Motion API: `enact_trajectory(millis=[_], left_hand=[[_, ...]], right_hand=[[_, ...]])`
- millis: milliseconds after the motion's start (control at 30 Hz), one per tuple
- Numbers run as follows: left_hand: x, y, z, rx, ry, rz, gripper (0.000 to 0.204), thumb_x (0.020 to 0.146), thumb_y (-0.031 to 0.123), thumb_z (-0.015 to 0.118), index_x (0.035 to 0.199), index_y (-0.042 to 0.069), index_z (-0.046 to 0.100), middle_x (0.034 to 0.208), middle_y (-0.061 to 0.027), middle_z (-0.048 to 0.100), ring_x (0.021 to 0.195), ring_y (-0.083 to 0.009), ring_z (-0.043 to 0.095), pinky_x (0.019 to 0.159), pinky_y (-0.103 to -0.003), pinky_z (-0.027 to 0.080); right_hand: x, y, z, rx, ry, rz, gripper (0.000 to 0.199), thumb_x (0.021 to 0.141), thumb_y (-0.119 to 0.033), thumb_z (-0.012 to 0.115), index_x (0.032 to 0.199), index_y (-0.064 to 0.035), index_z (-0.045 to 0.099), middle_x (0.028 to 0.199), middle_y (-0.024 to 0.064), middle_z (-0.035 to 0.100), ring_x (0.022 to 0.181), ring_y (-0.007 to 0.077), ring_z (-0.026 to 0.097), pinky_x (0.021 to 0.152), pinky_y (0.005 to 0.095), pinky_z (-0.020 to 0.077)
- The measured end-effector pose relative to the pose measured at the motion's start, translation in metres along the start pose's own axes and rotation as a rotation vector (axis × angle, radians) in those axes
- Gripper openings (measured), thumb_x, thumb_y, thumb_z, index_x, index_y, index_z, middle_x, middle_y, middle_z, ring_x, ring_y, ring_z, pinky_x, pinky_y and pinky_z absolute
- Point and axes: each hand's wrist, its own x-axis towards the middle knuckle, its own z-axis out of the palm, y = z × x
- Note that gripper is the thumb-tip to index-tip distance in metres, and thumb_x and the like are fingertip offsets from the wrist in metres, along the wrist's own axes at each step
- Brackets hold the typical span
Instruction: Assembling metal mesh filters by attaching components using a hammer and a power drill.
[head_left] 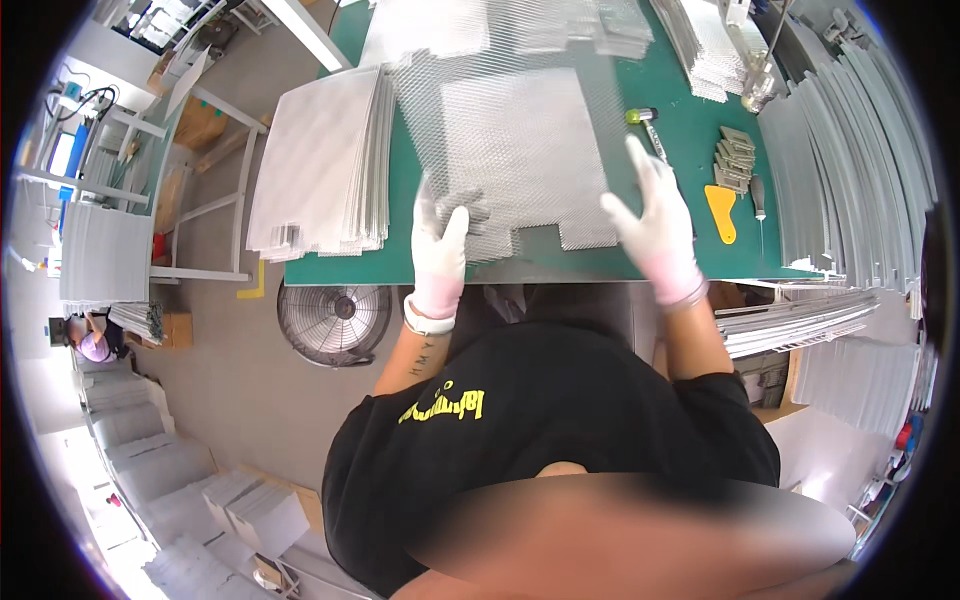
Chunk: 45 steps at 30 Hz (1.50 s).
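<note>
My left hand (440, 240), in a white glove, grips the lower left part of a thin grey wire mesh sheet (422, 115). Some of its fingers show dimly through the mesh, with the thumb on the near side. The sheet is blurred and see-through, tilted above the green table. Beneath it lies a paler mesh panel (530, 150) with a notch in its near edge. My right hand (655, 220), also gloved, hovers just right of the panel, fingers spread and nothing in them.
Left on the green table (405, 215) stands a stack of pale notched panels (320, 165). To the right lie a green-headed mallet (645, 118), metal brackets (735, 160), a yellow scraper (720, 213) and a screwdriver (758, 198). A floor fan (335, 325) stands near the table's front left.
</note>
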Motion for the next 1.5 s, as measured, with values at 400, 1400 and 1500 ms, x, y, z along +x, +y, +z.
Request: enact_trajectory(millis=[400,1400,1500], left_hand=[[0.011,-0.025,-0.015,0.735,0.000,0.382,0.057,0.087,0.010,0.072,0.139,-0.003,0.052,0.129,-0.0186,0.056,0.118,-0.0300,0.058,0.102,-0.038,0.047],[0.036,-0.044,-0.036,1.507,-0.247,0.290,0.074,0.074,0.045,0.080,0.141,0.022,0.058,0.157,-0.0198,0.035,0.147,-0.0457,0.025,0.119,-0.064,0.018],[0.043,-0.046,-0.037,1.495,-0.415,0.227,0.070,0.074,0.045,0.079,0.138,0.022,0.060,0.156,-0.0173,0.038,0.147,-0.0461,0.025,0.120,-0.064,0.014]], right_hand=[[-0.005,0.033,0.026,0.307,0.000,0.242,0.082,0.075,-0.012,0.080,0.150,-0.0054,0.045,0.092,0.0027,0.052,0.066,0.0105,0.047,0.065,0.0269,0.0479],[0.025,0.103,0.006,-0.344,0.074,-0.005,0.033,0.088,-0.030,0.067,0.111,-0.0065,0.070,0.102,0.0152,0.069,0.099,0.0339,0.066,0.088,0.0432,0.0532],[0.067,0.193,-0.040,-0.657,0.163,0.261,0.048,0.085,-0.034,0.068,0.124,-0.0062,0.066,0.119,0.0150,0.068,0.114,0.0334,0.063,0.099,0.0445,0.0500]])
